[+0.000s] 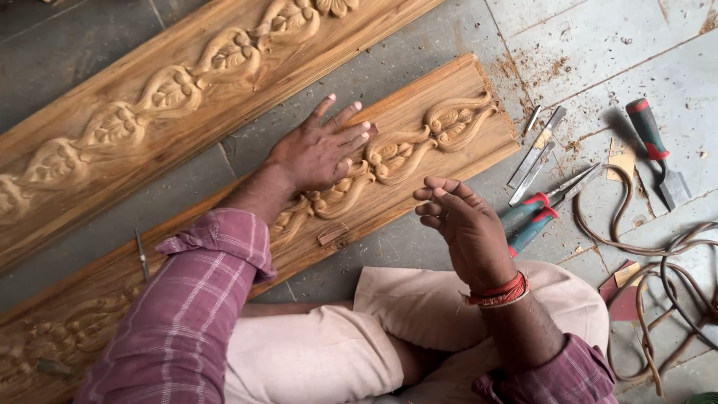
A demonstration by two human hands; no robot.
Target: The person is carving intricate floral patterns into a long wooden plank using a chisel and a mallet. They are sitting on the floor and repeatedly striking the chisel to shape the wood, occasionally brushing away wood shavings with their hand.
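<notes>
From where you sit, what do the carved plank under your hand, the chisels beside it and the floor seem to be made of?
The carved plank under the left hand looks like bare, unvarnished wood: matte golden-brown with visible grain and raised leaf carving. The chisels appear to be steel blades, grey and dull; two have red-and-teal handles, probably plastic. The floor seems to be grey stone or cement slabs with joints, strewn with wood chips.

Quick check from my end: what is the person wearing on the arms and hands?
Both hands are bare, no gloves. The left hand and right hand come out of maroon plaid sleeves rolled back. A red thread band circles the right wrist.
</notes>
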